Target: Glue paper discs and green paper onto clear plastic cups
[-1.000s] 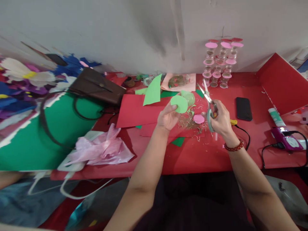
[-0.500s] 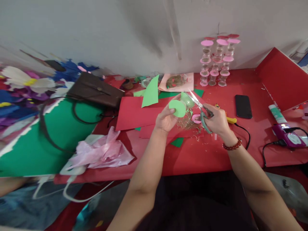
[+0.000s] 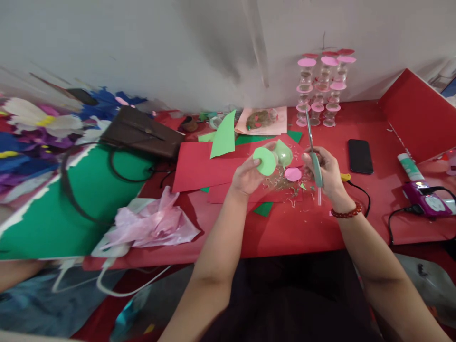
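My left hand (image 3: 246,175) is closed around a clear, hourglass-shaped plastic piece (image 3: 283,155). A round light-green paper disc (image 3: 264,161) covers its near end, under my thumb. At its far end is light-green paper with pointed corners. My right hand (image 3: 328,172) grips scissors (image 3: 315,166) with grey-green handles. Their blades point up and away, apart from the plastic piece, and look closed. Between and below the hands lie a pink paper circle (image 3: 293,174) and small scraps and shavings on the red table (image 3: 285,237).
Behind stand stacked clear pieces with pink discs (image 3: 317,88). A phone (image 3: 360,156), a glue stick (image 3: 409,166) and a purple device (image 3: 427,199) lie right. To the left are red sheets (image 3: 199,166), a brown bag (image 3: 142,133) and a pink plastic bag (image 3: 156,221). Another person's arm shows at far left.
My right hand has drawn the scissors back to the right, away from the plastic piece, and turned the blades upward. My left hand has shifted slightly right with the piece.
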